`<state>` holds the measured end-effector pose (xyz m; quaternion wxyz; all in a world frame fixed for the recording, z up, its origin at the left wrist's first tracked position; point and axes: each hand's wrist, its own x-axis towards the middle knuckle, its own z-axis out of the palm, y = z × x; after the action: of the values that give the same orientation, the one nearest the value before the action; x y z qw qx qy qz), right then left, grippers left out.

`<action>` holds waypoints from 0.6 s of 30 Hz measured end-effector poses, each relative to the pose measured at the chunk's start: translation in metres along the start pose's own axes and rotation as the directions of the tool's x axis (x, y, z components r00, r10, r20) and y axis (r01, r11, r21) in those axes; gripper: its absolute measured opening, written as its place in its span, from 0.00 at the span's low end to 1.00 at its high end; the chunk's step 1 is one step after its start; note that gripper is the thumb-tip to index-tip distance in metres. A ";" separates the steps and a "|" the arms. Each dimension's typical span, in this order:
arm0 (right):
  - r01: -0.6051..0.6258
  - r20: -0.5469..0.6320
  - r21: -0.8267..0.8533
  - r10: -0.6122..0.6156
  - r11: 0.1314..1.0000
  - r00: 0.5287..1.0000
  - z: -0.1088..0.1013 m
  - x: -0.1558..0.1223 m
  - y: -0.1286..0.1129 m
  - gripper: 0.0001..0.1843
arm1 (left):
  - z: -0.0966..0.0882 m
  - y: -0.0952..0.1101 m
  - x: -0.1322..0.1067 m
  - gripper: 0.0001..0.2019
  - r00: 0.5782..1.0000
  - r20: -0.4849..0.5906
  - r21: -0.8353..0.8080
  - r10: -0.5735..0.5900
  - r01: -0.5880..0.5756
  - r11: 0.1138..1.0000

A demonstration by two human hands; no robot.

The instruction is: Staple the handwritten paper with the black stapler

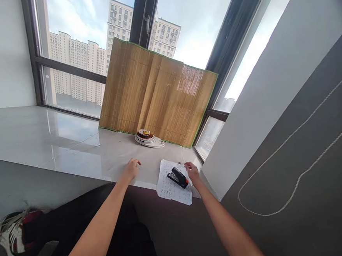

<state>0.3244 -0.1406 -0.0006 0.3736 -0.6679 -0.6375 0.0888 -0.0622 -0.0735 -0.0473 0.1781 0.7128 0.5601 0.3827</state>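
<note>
Fingers (138, 162) flank stapler (178, 178) and paper (172, 194) on a glossy sill (114, 153) by windows (201, 22).

Ahead of me, a bamboo mat (163, 97) with green edging stands against the dark-framed window (73, 71), its foot on the pale windowsill (13, 133). Just before it I see stacked plates (146, 140), a brown one near the top. Tall buildings (80, 64) rise outside under clouds (72, 21). To my right, a beaded cord (265, 215) loops down before a grey wall (317, 207).
</note>
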 end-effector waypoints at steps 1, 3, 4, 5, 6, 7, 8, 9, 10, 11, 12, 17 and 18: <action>0.016 -0.005 -0.030 -0.016 0.999 1.000 0.005 0.006 -0.001 0.28 | 0.000 0.000 0.000 0.21 1.000 -0.004 0.003 0.001 -0.001 1.000; 0.050 0.018 -0.095 -0.049 0.994 0.999 0.017 0.013 -0.003 0.19 | -0.001 0.000 0.000 0.21 1.000 -0.009 0.012 0.003 -0.003 1.000; 0.064 0.044 -0.128 -0.059 0.990 0.997 0.023 0.015 -0.003 0.15 | -0.001 -0.001 0.000 0.21 1.000 -0.008 0.017 0.005 -0.005 1.000; 0.073 0.073 -0.162 -0.062 0.984 0.995 0.028 0.016 -0.003 0.12 | -0.001 -0.001 0.001 0.21 1.000 -0.004 0.022 0.007 -0.007 1.000; 0.078 0.103 -0.196 -0.058 0.977 0.993 0.032 0.016 -0.003 0.11 | -0.001 -0.002 0.001 0.20 1.000 0.000 0.025 0.007 -0.007 1.000; 0.078 0.130 -0.231 -0.049 0.970 0.990 0.035 0.016 -0.002 0.12 | 0.000 -0.002 0.002 0.20 1.000 0.003 0.027 0.006 -0.007 1.000; 0.074 0.152 -0.265 -0.034 0.962 0.988 0.037 0.015 -0.001 0.14 | 0.000 -0.003 0.002 0.20 1.000 0.004 0.026 0.005 -0.005 1.000; 0.066 0.169 -0.298 -0.016 0.952 0.985 0.038 0.015 -0.001 0.16 | 0.001 -0.004 0.002 0.20 1.000 0.004 0.023 0.004 -0.004 1.000; 0.056 0.184 -0.331 0.006 0.942 0.983 0.039 0.015 -0.001 0.19 | 0.002 -0.004 0.002 0.20 1.000 0.002 0.018 0.002 -0.002 1.000; 0.044 0.199 -0.362 0.031 0.931 0.979 0.039 0.015 -0.001 0.22 | 0.002 -0.004 0.002 0.20 1.000 0.001 0.012 0.001 -0.002 1.000; 0.032 0.216 -0.390 0.058 0.920 0.975 0.039 0.016 -0.002 0.25 | 0.003 -0.004 0.002 0.19 1.000 0.000 0.006 0.002 -0.002 1.000; -0.002 0.312 -0.492 0.178 0.871 0.933 0.039 0.019 -0.012 0.32 | 0.004 -0.004 0.001 0.19 1.000 0.000 -0.015 0.010 -0.010 1.000; 0.000 0.328 -0.502 0.190 0.865 0.926 0.038 0.019 -0.014 0.32 | 0.004 -0.003 0.001 0.19 1.000 -0.002 -0.017 0.011 -0.011 1.000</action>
<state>0.2936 -0.1097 -0.0124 0.0603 -0.7434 -0.6629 0.0646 -0.0613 -0.0707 -0.0520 0.1816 0.7141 0.5530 0.3890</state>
